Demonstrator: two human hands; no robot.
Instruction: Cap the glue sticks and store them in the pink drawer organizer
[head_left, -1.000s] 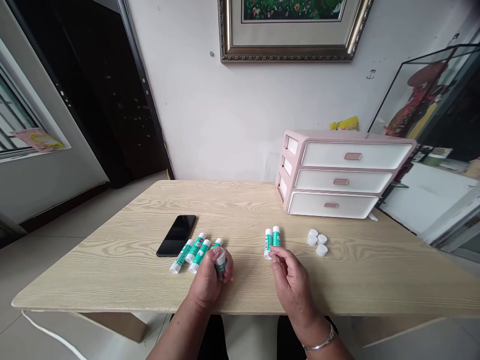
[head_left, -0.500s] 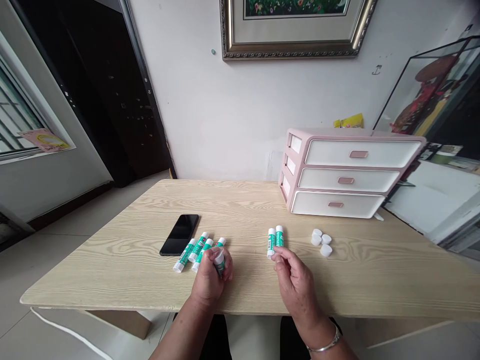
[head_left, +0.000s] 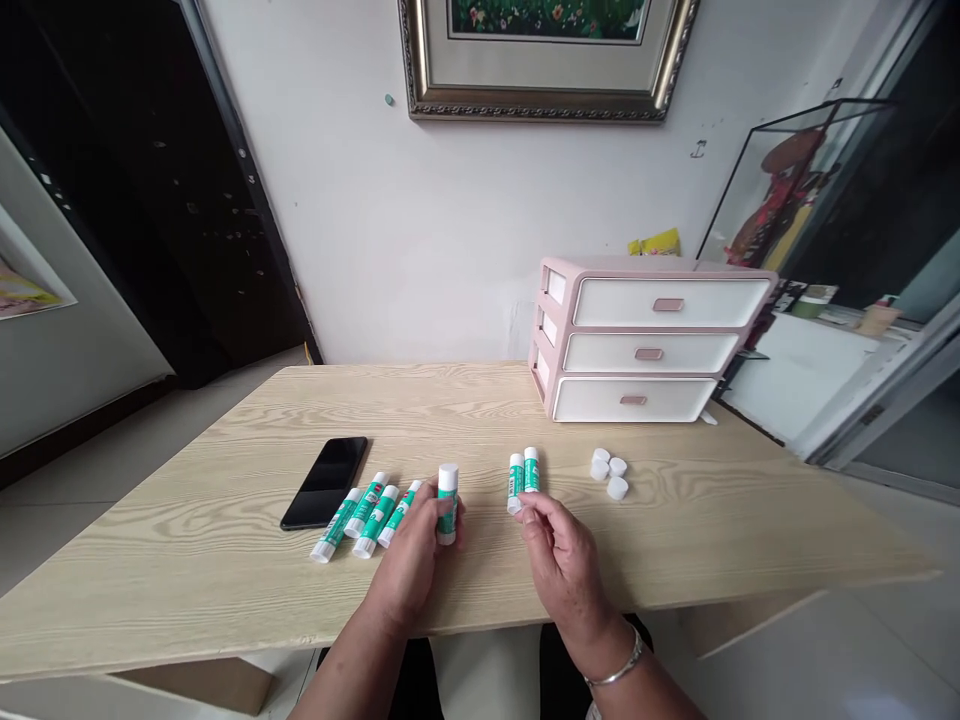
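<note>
My left hand (head_left: 411,560) is shut on a white-and-green glue stick (head_left: 448,503), which it holds upright with its white end above my fingers. Just left of that hand, several more glue sticks (head_left: 376,520) lie close together on the wooden table (head_left: 187,570). My right hand (head_left: 562,565) has its fingertips at the near end of a pair of glue sticks (head_left: 523,475), with nothing held. I cannot tell whether that pair stands or lies.
A black smartphone (head_left: 324,482) lies left of the loose sticks. Several white caps (head_left: 609,470) are grouped to the right. A pink-and-white drawer unit (head_left: 645,340) stands at the table's back right. A framed picture (head_left: 544,60) hangs on the wall behind.
The glue stick in my left hand has turned upright and now shows clearly above my fingers. The whole view has shifted as my head turned; my right hand stays near the pair.
</note>
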